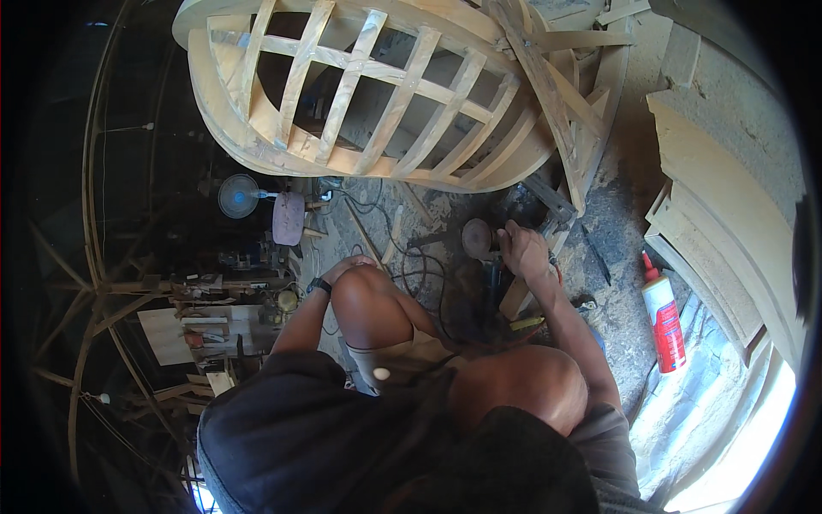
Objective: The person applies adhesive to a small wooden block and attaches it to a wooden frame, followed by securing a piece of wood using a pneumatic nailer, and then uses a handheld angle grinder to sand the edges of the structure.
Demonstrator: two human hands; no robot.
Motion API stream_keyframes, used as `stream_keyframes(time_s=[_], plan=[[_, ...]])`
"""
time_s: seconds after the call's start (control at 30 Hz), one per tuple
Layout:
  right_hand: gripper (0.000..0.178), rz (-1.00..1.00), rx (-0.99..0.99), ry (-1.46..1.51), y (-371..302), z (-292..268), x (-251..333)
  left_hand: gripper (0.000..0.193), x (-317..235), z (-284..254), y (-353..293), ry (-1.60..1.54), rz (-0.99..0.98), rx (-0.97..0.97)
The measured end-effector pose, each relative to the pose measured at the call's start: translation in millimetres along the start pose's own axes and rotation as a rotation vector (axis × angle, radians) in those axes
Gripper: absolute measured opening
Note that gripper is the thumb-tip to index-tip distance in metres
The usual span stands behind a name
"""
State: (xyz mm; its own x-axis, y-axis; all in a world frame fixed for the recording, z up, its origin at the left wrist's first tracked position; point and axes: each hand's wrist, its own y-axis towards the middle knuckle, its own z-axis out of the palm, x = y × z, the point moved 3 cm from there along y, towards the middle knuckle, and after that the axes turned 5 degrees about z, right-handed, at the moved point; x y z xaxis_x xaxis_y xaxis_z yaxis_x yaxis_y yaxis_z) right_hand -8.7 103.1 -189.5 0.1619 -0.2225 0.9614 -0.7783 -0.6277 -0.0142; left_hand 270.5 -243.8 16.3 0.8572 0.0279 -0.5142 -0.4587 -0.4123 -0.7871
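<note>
My left hand (347,268) lies over my bent left knee (364,300), fingers stretched along it and partly hidden. A dark watch (320,284) is on that wrist. My right hand (524,250) is low in front of my right knee (535,390), its fingers curled. Whatever they hold, if anything, is too small to make out. Right beside those fingers is a round, brownish disc (477,238), apparently on a dark power tool (492,278) on the floor. A short wooden piece (515,298) lies beneath my right wrist.
A large curved wooden lattice frame (351,77) stands ahead. Dark cables (424,265) wind over the dusty floor. To the right are a glue bottle (664,317) with a red tip, a thin dark tool (597,255) and curved wooden panels (719,231). A fan (239,196) stands left.
</note>
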Motion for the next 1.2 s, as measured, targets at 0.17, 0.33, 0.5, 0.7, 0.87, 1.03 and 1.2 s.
stream_keyframes(time_s=[0.17, 0.33, 0.5, 0.7, 0.87, 1.03, 1.2], plan=[[0.023, 0.055, 0.045, 0.005, -6, 2, 2, 0.035, -1, 5, 3, 0.004, 0.014, 0.076], [0.025, 0.090, 0.014, -0.044, -14, 2, -7, 0.042, 40, 55, 59, 0.036, -0.063, 0.022], [0.020, 0.062, 0.015, 0.054, -29, -17, 7, 0.049, 59, 125, 105, 0.122, -0.128, -0.027], [0.024, 0.090, 0.071, -0.054, -45, -55, 38, 0.066, 85, 217, 147, 0.187, 0.073, 0.101], [0.038, 0.169, 0.072, -0.128, -52, -69, 61, 0.068, 49, 259, 159, 0.329, 0.488, 0.036], [0.032, 0.214, 0.214, -0.204, -48, -70, 99, 0.055, 83, 257, 188, 0.286, 0.451, -0.049], [0.024, 0.161, 0.458, -0.203, -40, -65, 119, 0.051, 86, 251, 163, -0.173, 0.610, 0.051]])
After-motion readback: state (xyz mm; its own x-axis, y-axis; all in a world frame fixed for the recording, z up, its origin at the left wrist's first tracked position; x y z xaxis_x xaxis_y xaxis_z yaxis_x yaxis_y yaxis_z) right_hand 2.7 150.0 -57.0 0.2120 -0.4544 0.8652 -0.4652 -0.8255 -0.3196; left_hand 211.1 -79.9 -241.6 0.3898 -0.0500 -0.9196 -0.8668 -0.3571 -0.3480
